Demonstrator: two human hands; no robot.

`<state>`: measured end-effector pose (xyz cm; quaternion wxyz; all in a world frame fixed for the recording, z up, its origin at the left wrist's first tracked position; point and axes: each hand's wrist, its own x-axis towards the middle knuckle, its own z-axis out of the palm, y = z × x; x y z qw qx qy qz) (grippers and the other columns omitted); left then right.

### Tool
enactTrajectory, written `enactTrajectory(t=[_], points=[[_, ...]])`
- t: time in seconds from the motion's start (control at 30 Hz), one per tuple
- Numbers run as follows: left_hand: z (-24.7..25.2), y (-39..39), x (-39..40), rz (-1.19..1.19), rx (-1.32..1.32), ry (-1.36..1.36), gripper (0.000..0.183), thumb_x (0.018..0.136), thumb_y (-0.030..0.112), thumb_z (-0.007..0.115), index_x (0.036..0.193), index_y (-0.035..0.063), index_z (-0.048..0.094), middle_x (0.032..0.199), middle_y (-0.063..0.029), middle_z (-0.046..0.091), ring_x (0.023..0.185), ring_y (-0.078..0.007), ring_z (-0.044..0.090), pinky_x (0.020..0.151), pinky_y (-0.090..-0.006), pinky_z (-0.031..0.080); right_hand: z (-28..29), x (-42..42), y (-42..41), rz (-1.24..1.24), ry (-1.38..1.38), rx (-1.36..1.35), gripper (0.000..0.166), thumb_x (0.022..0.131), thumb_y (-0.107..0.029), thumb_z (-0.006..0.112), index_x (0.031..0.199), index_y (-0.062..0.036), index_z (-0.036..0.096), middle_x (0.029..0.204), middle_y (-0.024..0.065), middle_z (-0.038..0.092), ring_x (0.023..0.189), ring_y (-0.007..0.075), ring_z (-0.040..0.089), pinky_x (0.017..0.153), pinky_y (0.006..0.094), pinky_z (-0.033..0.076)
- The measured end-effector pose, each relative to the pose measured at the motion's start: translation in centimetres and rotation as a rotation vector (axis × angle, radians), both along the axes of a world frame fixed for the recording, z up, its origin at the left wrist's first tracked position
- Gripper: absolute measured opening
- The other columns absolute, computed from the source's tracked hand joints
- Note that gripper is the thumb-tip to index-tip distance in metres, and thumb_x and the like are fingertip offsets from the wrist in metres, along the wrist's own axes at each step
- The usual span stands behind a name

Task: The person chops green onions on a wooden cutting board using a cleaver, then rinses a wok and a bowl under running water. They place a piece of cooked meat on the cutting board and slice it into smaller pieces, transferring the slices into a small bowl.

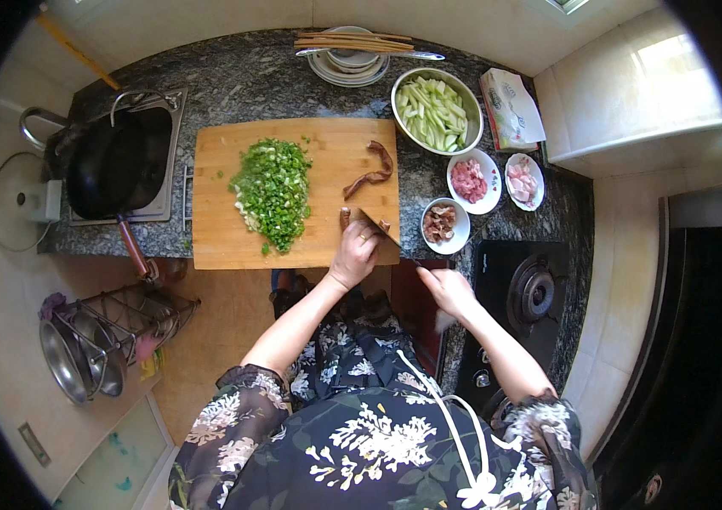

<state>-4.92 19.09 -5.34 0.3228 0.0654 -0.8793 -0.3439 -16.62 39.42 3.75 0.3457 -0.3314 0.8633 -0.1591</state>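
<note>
My right hand grips the handle of a kitchen knife, its blade over the right front part of a wooden cutting board. With my left hand I hold a piece of dark sausage against the board, beside the blade. A small cut piece lies on the blade's other side. Farther back, a curved length of dried sausage rests on the wood. Chopped green onions form a heap on the board's left half.
Right of the board stand a metal bowl of cut green vegetable and small bowls of meat, one being a white bowl. A gas stove is at right, a wok over the sink at left. Chopsticks lie across stacked dishes behind.
</note>
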Motion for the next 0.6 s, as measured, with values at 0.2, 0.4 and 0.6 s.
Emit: enactTrajectory(t=[0.2, 0.4, 0.6], points=[[0.6, -0.6, 0.1, 0.028, -0.037, 0.023, 0.028, 0.068, 0.0, 0.065, 0.096, 0.0034, 0.065, 0.096, -0.0109, 0.06, 0.096, -0.0325, 0.056, 0.089, -0.0442, 0.045, 0.6, -0.4, -2.0, -0.042, -0.026, -0.082, 0.065, 0.096, -0.055, 0.046, 0.067, 0.0025, 0.057, 0.06, 0.0211, 0.054, 0.057, 0.0342, 0.055, 0.06, 0.0436, 0.043], [-0.5, -0.2, 0.2, 0.031, -0.013, 0.013, 0.024, 0.073, 0.001, 0.067, 0.097, 0.0038, 0.067, 0.098, -0.011, 0.061, 0.1, -0.0325, 0.057, 0.09, -0.0442, 0.045, 4.1, 1.0, 1.8, -0.08, -0.064, 0.098, 0.066, 0.096, -0.055, 0.047, 0.065, 0.0021, 0.057, 0.061, 0.0206, 0.056, 0.06, 0.035, 0.059, 0.061, 0.0435, 0.045], [-0.7, -0.3, 0.0, -0.001, -0.008, 0.008, 0.019, 0.071, 0.003, 0.066, 0.09, 0.0038, 0.066, 0.097, -0.0111, 0.062, 0.101, -0.0332, 0.057, 0.092, -0.0452, 0.045, -0.6, 0.7, -5.3, 0.013, -0.017, 0.04, 0.068, 0.098, -0.056, 0.038, 0.078, 0.0024, 0.066, 0.078, 0.0265, 0.064, 0.083, 0.0436, 0.063, 0.074, 0.0482, 0.048]])
